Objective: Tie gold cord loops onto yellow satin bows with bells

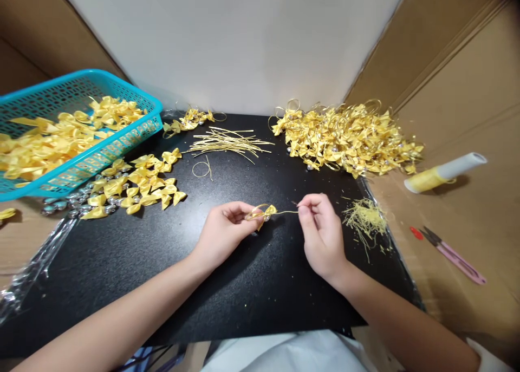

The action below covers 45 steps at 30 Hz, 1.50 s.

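My left hand [225, 231] pinches a small yellow ribbon bow [265, 212] just above the black mat [162, 263]. A thin gold cord [286, 211] runs from the bow to my right hand [322, 231], whose thumb and fingers pinch the cord's end. The two hands sit a short way apart at the mat's middle, with the cord stretched between them.
A teal basket [122, 139] of yellow bows stands at the left. Loose bows [138, 185] lie beside it, cut gold cords [227, 142] behind, a pile of bows with cords [349, 139] at the back right. Cord scraps [365, 217], thread spool [444, 173] and snips [450, 253] lie right.
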Each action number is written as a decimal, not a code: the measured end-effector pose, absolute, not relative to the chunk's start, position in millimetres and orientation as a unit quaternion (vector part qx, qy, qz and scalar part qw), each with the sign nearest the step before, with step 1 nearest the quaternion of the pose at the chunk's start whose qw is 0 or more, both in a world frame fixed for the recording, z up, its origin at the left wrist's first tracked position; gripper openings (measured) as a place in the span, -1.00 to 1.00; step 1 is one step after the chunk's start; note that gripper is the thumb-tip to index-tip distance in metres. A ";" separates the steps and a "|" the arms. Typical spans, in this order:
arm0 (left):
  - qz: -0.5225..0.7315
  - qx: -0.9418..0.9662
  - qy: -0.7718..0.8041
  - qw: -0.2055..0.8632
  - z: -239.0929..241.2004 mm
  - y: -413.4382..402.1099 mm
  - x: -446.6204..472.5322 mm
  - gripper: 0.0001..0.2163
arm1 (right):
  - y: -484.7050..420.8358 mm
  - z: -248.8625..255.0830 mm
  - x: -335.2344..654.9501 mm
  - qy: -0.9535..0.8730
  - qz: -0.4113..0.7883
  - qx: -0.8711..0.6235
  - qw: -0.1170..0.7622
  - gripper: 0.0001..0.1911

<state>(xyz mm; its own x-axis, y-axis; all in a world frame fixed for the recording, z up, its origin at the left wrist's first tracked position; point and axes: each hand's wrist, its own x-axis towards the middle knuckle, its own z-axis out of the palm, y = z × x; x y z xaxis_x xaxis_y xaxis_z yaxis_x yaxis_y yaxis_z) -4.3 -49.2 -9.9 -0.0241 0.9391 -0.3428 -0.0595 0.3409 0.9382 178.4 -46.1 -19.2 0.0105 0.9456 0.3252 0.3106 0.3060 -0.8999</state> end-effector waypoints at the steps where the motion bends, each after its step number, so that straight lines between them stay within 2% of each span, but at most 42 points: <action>1: 0.425 0.388 0.573 0.584 -10.3 -49.1 -4.7 -0.81 | -47.2 -19.5 177.6 -0.653 0.302 -0.491 0.491 -0.91; 6: 0.441 0.389 0.554 0.589 -12.5 -48.4 -6.1 -0.82 | -51.4 -23.0 169.3 -0.772 0.268 -0.424 0.389 -0.89; 9: 0.457 0.387 0.535 0.596 -12.9 -48.6 -5.9 -0.82 | -51.9 -26.2 165.5 -0.788 0.250 -0.432 0.360 -0.87; 15: 0.452 0.383 0.536 0.602 -11.1 -49.2 -4.8 -0.87 | -52.3 -25.9 165.9 -0.774 0.236 -0.452 0.377 -0.89; 26: 0.437 0.339 0.546 0.629 -11.2 -51.3 -6.5 -0.75 | -54.0 -27.2 164.3 -0.763 0.250 -0.463 0.376 -0.90; 45: 0.449 0.355 0.562 0.596 -10.5 -51.3 -4.0 -0.82 | -55.2 -27.5 163.5 -0.753 0.262 -0.466 0.383 -0.90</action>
<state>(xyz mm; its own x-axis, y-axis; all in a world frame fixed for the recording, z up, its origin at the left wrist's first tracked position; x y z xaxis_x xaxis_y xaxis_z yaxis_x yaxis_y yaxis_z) -4.0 -51.3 -10.5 -0.0362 0.9355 -0.3515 -0.1366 0.3438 0.9291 163.5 -55.2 -27.5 -0.2716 0.9033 0.3321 0.5019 0.4274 -0.7520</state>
